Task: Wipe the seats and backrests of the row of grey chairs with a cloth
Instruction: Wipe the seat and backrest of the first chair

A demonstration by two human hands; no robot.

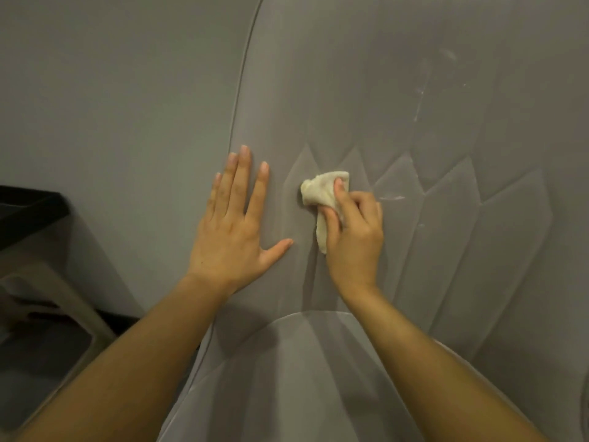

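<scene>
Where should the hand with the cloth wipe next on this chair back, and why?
Probably slide the right hand and its cloth rightward along the backrest to the whitish streak just beside it; more pale marks show higher up, while the left hand lies flat on it.

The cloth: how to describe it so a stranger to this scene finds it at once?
A grey chair backrest with pointed ridges fills most of the view. Low on it, the left hand lies flat and the right hand grips a small crumpled cloth. It alone is cream-coloured and soft against the grey.
</scene>
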